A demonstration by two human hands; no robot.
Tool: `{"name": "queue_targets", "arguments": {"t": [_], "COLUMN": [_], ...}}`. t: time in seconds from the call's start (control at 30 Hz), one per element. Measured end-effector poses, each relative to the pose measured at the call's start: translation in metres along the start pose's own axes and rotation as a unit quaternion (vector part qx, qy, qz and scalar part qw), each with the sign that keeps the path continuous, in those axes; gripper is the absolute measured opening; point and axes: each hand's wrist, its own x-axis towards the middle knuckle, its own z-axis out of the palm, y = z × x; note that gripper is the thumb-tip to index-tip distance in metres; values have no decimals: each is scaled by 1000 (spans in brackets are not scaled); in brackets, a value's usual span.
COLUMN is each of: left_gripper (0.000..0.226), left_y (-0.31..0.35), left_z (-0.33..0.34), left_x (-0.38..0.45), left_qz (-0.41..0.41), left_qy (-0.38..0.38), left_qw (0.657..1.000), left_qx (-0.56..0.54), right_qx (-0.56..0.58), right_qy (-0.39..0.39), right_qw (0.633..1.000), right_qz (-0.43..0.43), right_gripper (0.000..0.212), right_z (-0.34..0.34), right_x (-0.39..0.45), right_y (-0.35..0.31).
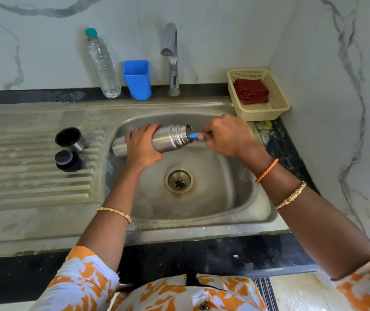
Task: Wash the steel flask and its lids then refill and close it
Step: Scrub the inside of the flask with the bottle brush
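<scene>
We are in the washing step, at work on the inside of the flask point(168, 140). Our left hand point(142, 147) holds it on its side over the sink point(202, 205), fingers curled round its middle, the open mouth turned to the right. Our right hand point(226, 135) pinches the blue handle of a brush point(194, 135), whose working end is inside the mouth and out of sight, so we cannot tell how deep it reaches.

The two lids wait on the ribbed draining board point(33, 158) to the left: the steel cup lid point(69, 140) lying open side up, and just in front of it the black stopper point(67, 160). Neither looks soapy from here, so we judge they are yet to be washed.

The tap point(172, 57) shows no running water. Next, we think, the brush must come out and the flask go under the tap for a rinse, so one hand will have to free itself to turn the tap on.

The sink is steel, set in a dark stone table against a pale marbled wall. Along the back edge stand a clear water bottle point(102, 66) with a green cap and a blue cup point(137, 80). In the right corner sits a cream basket point(278, 95) holding a folded red cloth point(251, 92).
</scene>
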Motion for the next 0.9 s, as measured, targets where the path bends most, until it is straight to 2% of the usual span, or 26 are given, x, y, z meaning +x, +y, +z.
{"name": "queue_targets", "arguments": {"t": [0.07,0.1,0.13,0.2,0.23,0.27,0.33,0.37,0.4,0.43,0.47,0.53,0.57,0.63,0.7,0.77,0.9], "left_gripper": [77,74,71,67,67,68,69,69,69,69,69,72,74,79,83,85,86], "left_y": [4,4,5,5,6,7,9,9,9,8,8,7,6,6,5,2,4], "left_z": [10,15,18,23,24,25,24,23,22,22,22,19,15,7,-2,-9,-21], "left_x": [-6,-9,-12,-16,-17,-18,-18,-17,-15,-13,-12,-8,-7,-3,0,4,14], "left_qz": [33,49,63,84,92,99,109,111,110,106,96,72,62,51,56,60,29], "left_qy": [75,114,153,216,238,255,268,263,249,229,204,146,109,19,-64,-119,-245], "left_qw": [996,991,984,970,964,959,954,956,959,965,972,987,992,996,993,989,968], "left_qx": [40,55,64,69,71,73,74,74,72,66,56,17,-13,-74,-83,-64,-35], "right_qx": [98,170,250,410,461,494,524,527,517,491,439,272,174,11,-57,-63,-33], "right_qy": [-108,-180,-258,-373,-399,-412,-412,-400,-374,-330,-270,-139,-86,-9,16,8,19], "right_qw": [989,968,929,815,769,740,717,721,741,782,841,949,980,1000,998,997,999], "right_qz": [31,50,84,168,190,199,203,207,208,195,166,78,41,-1,-28,-33,15], "right_gripper": [30,32,34,34,34,33,34,35,35,36,37,39,39,38,37,34,29], "right_z": [-11,-15,-16,-11,-7,-2,6,7,6,4,1,-9,-13,-18,-14,-5,10], "right_x": [5,9,14,20,21,21,19,17,15,12,9,1,-5,-19,-29,-36,-34], "right_y": [2,6,12,28,37,44,48,47,43,38,31,14,5,-10,-17,-19,-15]}}
